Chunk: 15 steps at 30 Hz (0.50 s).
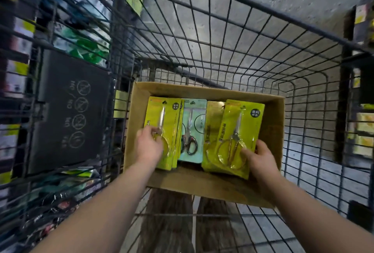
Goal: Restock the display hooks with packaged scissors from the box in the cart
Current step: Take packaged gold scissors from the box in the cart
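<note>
Both in the cardboard box: left hand curls fingers on the yellow scissors stack, right hand pinches near end of another yellow pack, lying lengthwise away

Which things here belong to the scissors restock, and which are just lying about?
Job in hand:
- cardboard box in the cart
- left yellow packs, gripped by the left hand
- right yellow pack, gripped by the right hand
- teal pack between them

Lying about:
- black sign panel on the cart's side
- shelf goods beyond the wire
</note>
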Each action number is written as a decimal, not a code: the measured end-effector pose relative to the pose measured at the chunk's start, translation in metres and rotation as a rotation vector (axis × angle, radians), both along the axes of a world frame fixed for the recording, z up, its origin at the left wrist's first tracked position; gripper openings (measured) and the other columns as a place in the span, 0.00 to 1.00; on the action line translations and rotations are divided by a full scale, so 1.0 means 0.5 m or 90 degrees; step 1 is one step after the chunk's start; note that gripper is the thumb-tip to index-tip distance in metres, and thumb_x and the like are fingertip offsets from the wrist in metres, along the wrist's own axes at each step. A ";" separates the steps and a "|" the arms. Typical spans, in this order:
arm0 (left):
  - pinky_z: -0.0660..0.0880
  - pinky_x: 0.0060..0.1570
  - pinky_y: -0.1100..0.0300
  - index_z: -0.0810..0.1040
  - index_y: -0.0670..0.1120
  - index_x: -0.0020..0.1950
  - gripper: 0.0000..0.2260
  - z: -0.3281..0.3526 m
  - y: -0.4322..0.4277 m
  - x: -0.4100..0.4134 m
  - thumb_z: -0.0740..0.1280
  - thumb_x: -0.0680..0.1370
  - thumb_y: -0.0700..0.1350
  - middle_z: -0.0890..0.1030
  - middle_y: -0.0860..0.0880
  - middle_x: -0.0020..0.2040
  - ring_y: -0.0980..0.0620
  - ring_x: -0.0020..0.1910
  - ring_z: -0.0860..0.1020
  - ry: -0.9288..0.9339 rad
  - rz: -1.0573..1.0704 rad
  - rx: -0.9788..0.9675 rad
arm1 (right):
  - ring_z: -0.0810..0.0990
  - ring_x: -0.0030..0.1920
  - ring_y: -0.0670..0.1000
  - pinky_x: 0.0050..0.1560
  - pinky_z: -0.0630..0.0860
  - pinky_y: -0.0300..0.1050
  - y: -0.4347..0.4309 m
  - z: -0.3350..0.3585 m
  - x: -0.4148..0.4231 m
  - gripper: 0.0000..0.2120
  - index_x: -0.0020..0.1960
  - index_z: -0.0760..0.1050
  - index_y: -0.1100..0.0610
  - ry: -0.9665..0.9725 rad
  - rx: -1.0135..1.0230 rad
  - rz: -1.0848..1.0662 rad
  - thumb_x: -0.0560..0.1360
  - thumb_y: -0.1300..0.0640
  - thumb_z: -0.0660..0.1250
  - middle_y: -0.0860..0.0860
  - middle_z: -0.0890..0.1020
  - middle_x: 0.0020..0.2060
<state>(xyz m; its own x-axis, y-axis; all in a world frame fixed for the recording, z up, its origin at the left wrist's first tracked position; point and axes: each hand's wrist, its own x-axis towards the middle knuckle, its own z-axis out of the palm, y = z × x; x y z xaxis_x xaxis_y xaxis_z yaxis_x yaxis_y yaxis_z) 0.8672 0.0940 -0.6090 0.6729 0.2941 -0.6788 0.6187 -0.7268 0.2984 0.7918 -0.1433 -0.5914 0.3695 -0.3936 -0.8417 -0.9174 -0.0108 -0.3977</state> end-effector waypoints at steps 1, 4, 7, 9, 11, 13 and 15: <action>0.64 0.35 0.68 0.72 0.46 0.65 0.14 0.000 0.000 0.000 0.62 0.79 0.40 0.69 0.46 0.67 0.56 0.40 0.70 0.000 -0.012 0.004 | 0.78 0.55 0.59 0.59 0.75 0.62 -0.009 0.004 -0.003 0.13 0.62 0.70 0.54 -0.008 -0.018 -0.017 0.77 0.60 0.63 0.56 0.79 0.55; 0.73 0.52 0.55 0.72 0.45 0.64 0.13 -0.003 -0.017 -0.006 0.62 0.79 0.40 0.70 0.45 0.66 0.47 0.55 0.75 0.004 -0.037 -0.003 | 0.79 0.51 0.59 0.56 0.76 0.60 -0.038 0.018 -0.010 0.12 0.61 0.70 0.56 -0.031 -0.045 -0.065 0.78 0.62 0.61 0.56 0.79 0.53; 0.74 0.58 0.51 0.73 0.46 0.63 0.13 -0.008 -0.055 -0.019 0.62 0.79 0.40 0.73 0.45 0.63 0.44 0.58 0.75 0.005 -0.073 -0.054 | 0.78 0.51 0.57 0.55 0.76 0.57 -0.046 0.025 -0.013 0.12 0.62 0.69 0.54 -0.032 -0.035 -0.062 0.79 0.62 0.60 0.54 0.78 0.53; 0.75 0.56 0.53 0.73 0.46 0.64 0.13 -0.010 -0.089 -0.031 0.61 0.80 0.40 0.76 0.45 0.62 0.45 0.57 0.76 0.019 -0.110 -0.099 | 0.78 0.51 0.57 0.53 0.76 0.57 -0.043 0.024 -0.015 0.09 0.57 0.68 0.51 -0.042 -0.036 -0.067 0.79 0.62 0.59 0.54 0.78 0.52; 0.74 0.58 0.55 0.73 0.46 0.66 0.15 -0.015 -0.127 -0.043 0.61 0.80 0.40 0.76 0.46 0.64 0.47 0.60 0.75 0.051 -0.132 -0.159 | 0.77 0.50 0.57 0.53 0.76 0.56 -0.041 0.022 -0.019 0.09 0.55 0.68 0.51 -0.057 -0.044 -0.090 0.79 0.63 0.58 0.53 0.78 0.50; 0.71 0.61 0.57 0.69 0.46 0.71 0.19 -0.025 -0.164 -0.054 0.61 0.79 0.40 0.73 0.47 0.68 0.47 0.64 0.73 0.109 -0.166 -0.212 | 0.77 0.50 0.57 0.54 0.76 0.57 -0.040 0.020 -0.025 0.10 0.56 0.67 0.51 -0.069 -0.045 -0.108 0.79 0.63 0.58 0.53 0.77 0.49; 0.69 0.66 0.53 0.62 0.48 0.75 0.25 -0.037 -0.195 -0.061 0.63 0.79 0.41 0.66 0.45 0.74 0.45 0.68 0.70 0.175 -0.195 -0.236 | 0.77 0.50 0.57 0.55 0.76 0.58 -0.040 0.015 -0.030 0.10 0.55 0.67 0.50 -0.072 -0.056 -0.094 0.79 0.63 0.58 0.52 0.77 0.49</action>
